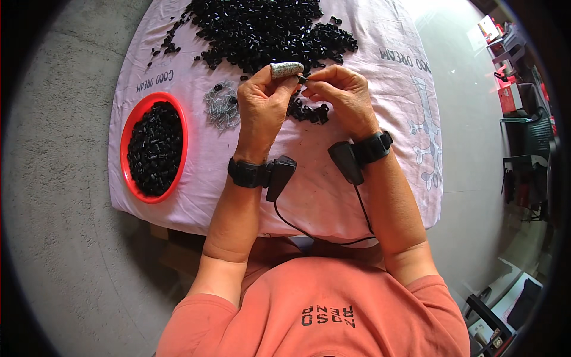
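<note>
Heap of small parts (262, 30) lies toward table's (309, 146) far edge. Filled basin (184, 143) sits by left edge; pins (221, 110) to its right.

Bench cloth (205, 160): pale pink; we note dark lettering and grey figures
Small parts (262, 35): black
Bowl (125, 141): red
Thin pieces (221, 113): clear to silvery
Finger cover (286, 69): mottled grey-white
Shirt (267, 309): coral, dark lettering
Wrist straps (247, 174): black

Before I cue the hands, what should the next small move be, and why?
Probably steady the small black plastic piece with the left hand and press it with the right hand: both hands meet at it, and loose black pieces lie nearby, so a slip could lose it among them.
</note>
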The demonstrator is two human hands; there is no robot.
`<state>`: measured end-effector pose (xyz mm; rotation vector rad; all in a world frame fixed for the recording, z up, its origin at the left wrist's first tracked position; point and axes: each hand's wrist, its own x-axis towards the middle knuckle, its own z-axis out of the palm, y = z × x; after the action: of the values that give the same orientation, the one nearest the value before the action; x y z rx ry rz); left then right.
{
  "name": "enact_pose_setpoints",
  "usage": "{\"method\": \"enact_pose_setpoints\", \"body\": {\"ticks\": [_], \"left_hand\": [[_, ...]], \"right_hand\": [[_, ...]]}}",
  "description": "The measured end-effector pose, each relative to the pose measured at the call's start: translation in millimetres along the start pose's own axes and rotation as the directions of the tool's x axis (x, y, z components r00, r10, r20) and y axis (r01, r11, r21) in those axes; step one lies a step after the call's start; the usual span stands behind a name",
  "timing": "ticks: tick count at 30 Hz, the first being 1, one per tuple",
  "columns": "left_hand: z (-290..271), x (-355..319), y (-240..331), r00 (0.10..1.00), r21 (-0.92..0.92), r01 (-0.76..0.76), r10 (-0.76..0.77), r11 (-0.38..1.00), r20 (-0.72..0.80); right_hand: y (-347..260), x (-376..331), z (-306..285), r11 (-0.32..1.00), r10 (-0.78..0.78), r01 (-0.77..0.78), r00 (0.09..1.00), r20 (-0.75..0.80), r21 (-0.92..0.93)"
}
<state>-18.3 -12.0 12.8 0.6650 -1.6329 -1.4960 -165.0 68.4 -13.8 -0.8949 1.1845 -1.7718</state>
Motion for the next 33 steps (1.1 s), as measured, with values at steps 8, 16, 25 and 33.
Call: {"method": "enact_pose_setpoints", "body": {"ticks": [8, 16, 25, 33], "left_hand": [[1.1, -0.7, -0.8, 1.0, 0.005, 0.002, -0.002, 1.0, 0.001], [-0.5, -0.5, -4.4, 1.0, -0.025, 0.02, -0.019, 0.999, 0.003], [5.3, -1.8, -2.1, 0.999, -0.082, 0.036, -0.036, 0.996, -0.008], [6.3, -2.3, 1.6, 1.0, -0.031, -0.012, 0.013, 0.999, 0.022]], "right_hand": [[-1.6, -1.0, 0.5, 1.0, 0.01, -0.01, 1.0, 0.023, 0.012], [1.9, -0.8, -2.0, 0.999, -0.015, 0.013, 0.998, 0.055, 0.043], [0.3, -0.7, -3.0, 0.999, -0.025, 0.022, 0.996, 0.09, 0.035], [0.9, -0.6, 1.2, 0.998, -0.059, 0.057, 0.996, 0.063, 0.032]]}}
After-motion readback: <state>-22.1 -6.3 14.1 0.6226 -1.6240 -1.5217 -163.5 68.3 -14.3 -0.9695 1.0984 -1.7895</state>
